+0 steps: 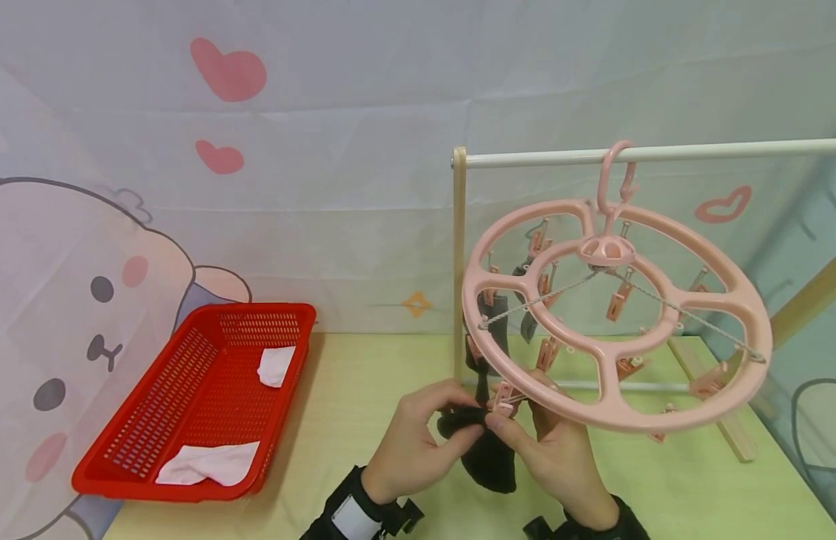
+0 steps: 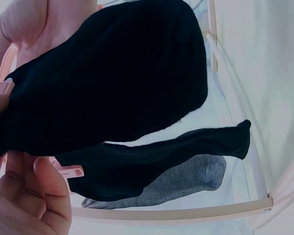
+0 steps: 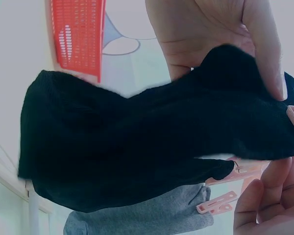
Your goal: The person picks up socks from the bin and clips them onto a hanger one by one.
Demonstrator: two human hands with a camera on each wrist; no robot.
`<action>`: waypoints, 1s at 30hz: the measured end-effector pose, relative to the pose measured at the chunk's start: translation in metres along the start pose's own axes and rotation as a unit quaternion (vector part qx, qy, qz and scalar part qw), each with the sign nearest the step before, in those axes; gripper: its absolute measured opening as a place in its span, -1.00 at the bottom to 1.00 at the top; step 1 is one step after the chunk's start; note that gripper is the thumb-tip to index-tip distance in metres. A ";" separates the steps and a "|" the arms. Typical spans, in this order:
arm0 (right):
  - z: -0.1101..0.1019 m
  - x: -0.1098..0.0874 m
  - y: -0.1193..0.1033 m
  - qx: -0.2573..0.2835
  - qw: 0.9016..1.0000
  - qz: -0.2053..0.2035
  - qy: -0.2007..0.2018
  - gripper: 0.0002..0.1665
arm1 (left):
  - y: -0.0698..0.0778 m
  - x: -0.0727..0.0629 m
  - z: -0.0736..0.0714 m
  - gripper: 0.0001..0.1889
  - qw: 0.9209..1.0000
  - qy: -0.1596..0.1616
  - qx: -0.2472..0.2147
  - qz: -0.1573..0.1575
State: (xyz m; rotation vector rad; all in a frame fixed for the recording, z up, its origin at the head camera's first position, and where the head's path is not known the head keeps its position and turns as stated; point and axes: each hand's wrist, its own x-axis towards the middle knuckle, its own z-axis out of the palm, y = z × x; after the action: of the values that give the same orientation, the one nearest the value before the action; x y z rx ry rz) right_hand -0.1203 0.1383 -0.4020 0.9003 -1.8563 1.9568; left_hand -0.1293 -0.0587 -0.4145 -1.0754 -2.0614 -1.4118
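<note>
Below the near rim of a round pink clip hanger [image 1: 623, 416], both hands work on a black sock [image 1: 488, 461]. My left hand [image 1: 425, 431] pinches the sock's upper edge between thumb and fingers. From the other side, my right hand [image 1: 556, 450] grips the same edge, its thumb tip close to the left one. Right at that edge sits a pink clothespin [image 1: 504, 397], also visible in the right wrist view. The sock's foot hangs loose. Behind it in the left wrist view are another black sock [image 2: 201, 142] and a grey sock [image 2: 186, 181].
The hanger hooks over a white rail [image 1: 715, 151] on a wooden stand [image 1: 460, 262]. Several other clothespins dangle from its rings. To the left, a red basket [image 1: 188, 397] holds white cloth pieces [image 1: 212, 463]. A printed cloth backdrop [image 1: 364, 150] stands behind the table.
</note>
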 end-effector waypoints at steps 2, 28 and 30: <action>-0.001 0.000 0.000 -0.005 1.000 0.011 0.000 -0.60 | -0.001 0.000 0.000 -0.78 1.000 0.005 0.000 0.001; -0.028 -0.019 0.013 -0.051 0.998 0.018 -0.024 -0.59 | -0.005 0.001 -0.005 -0.82 1.000 0.003 -0.003 0.002; -0.034 -0.024 0.016 -0.066 0.997 0.022 -0.018 -0.59 | -0.005 0.000 -0.006 -0.83 1.000 0.001 -0.003 -0.003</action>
State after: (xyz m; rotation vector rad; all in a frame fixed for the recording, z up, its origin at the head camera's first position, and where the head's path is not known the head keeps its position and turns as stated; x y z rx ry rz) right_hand -0.1198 0.1741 -0.4284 0.8680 -2.0165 1.8276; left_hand -0.1338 -0.0645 -0.4148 -1.0722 -2.0618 -1.4228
